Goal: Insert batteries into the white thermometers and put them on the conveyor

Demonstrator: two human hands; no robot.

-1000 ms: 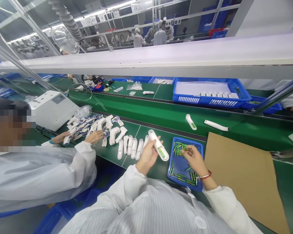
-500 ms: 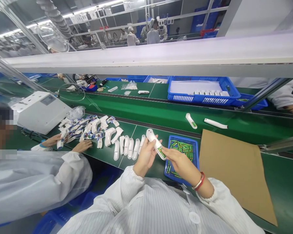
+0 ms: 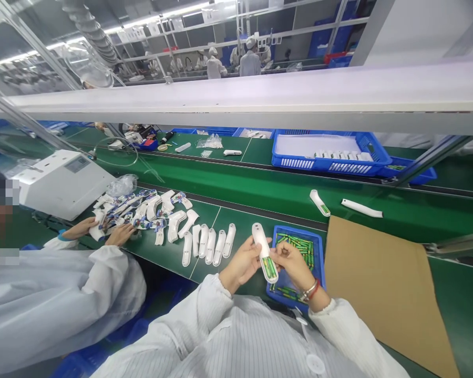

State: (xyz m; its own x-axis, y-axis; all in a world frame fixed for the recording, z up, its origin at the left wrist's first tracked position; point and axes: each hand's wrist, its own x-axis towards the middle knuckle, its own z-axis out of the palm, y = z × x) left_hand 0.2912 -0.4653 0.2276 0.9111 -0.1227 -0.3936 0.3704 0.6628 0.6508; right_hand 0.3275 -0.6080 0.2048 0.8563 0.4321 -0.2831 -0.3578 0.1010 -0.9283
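My left hand (image 3: 242,263) is closed around a white handheld device (image 3: 260,239), long and rounded, held tilted with its lower end towards me. The device's battery compartment lies uncovered, and green batteries (image 3: 269,269) show inside. My right hand (image 3: 292,264) is closed, its bent fingertips against the compartment's right edge; whether they pinch anything is hidden. Beneath that hand is a blue tray (image 3: 322,262) of loose green batteries (image 3: 305,245). To the left, several similar white devices (image 3: 210,247) are lined up on the green bench.
Brown cardboard (image 3: 382,283) covers the bench at right. On the green belt lie a device with batteries showing (image 3: 319,202) and another white piece (image 3: 361,208). A blue basket (image 3: 311,161) stands beyond. At left, a co-worker's hands (image 3: 120,233) are among white housings (image 3: 176,224).
The device has shifted right and turned more upright, showing its batteries more fully. My right hand's fingers have gone from stretched across the compartment to bent at its edge.
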